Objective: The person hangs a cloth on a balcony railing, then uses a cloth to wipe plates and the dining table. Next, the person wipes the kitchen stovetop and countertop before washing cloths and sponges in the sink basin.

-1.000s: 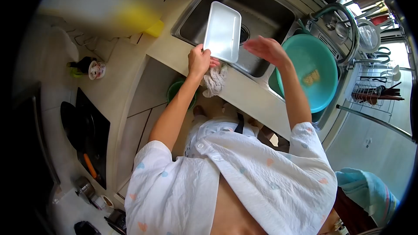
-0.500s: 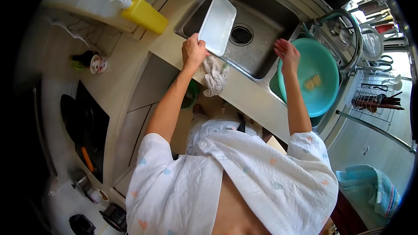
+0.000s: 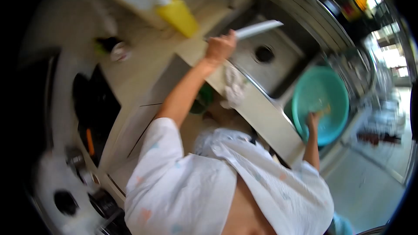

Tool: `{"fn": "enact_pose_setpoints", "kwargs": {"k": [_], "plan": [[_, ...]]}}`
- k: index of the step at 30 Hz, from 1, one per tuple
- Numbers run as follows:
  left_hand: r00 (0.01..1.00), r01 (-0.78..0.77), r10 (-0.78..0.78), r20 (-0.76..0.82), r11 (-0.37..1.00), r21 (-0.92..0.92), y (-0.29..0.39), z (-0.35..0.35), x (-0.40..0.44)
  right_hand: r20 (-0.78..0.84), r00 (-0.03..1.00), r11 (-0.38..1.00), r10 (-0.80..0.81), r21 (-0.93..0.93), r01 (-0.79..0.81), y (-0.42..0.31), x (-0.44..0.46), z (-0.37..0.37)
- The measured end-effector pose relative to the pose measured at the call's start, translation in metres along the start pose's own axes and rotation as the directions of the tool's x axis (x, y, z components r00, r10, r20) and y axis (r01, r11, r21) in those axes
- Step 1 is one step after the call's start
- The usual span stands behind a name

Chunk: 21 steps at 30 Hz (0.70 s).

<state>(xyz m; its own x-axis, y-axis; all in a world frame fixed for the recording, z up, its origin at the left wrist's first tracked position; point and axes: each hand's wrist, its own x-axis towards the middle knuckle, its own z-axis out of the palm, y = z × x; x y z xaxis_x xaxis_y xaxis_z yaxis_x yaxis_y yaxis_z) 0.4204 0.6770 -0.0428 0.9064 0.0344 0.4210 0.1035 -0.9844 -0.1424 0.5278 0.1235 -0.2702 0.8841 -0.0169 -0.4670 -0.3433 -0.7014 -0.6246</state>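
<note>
My left hand (image 3: 220, 48) is closed on one end of the white tray (image 3: 260, 29), which is tilted nearly edge-on above the steel sink (image 3: 278, 76). Inside the green basin (image 3: 305, 117), my right hand (image 3: 312, 119) reaches down to a yellowish sponge-like piece (image 3: 323, 111). Its fingertips are at the piece, but blur hides whether they grip it. A crumpled pale cloth (image 3: 234, 88) hangs over the counter edge below the sink.
A yellow pump bottle (image 3: 178, 16) stands on the counter at the upper left. A black pan (image 3: 82, 91) lies at the left. The faucet and a rack of utensils (image 3: 379, 138) are at the right.
My right hand has moved from beside the basin down into it, to the yellowish piece. My left hand has turned the tray from face-up to nearly edge-on. The view has shifted and blurred.
</note>
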Motion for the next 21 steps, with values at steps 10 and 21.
{"fn": "enact_pose_setpoints", "kwargs": {"k": [10,21], "plan": [[0.453,0.596,-0.372,0.81,-0.549,-0.585,-0.009,-0.049,-0.058,0.023,0.313,0.305,-0.95,-0.169,0.937,-0.279,-0.169,0.081],[0.114,0.478,-0.638,0.762,-0.637,-0.605,-0.122,-0.146,-0.271,0.475,0.174,0.058,-0.863,-0.248,0.967,-0.371,-0.25,0.284]]}}
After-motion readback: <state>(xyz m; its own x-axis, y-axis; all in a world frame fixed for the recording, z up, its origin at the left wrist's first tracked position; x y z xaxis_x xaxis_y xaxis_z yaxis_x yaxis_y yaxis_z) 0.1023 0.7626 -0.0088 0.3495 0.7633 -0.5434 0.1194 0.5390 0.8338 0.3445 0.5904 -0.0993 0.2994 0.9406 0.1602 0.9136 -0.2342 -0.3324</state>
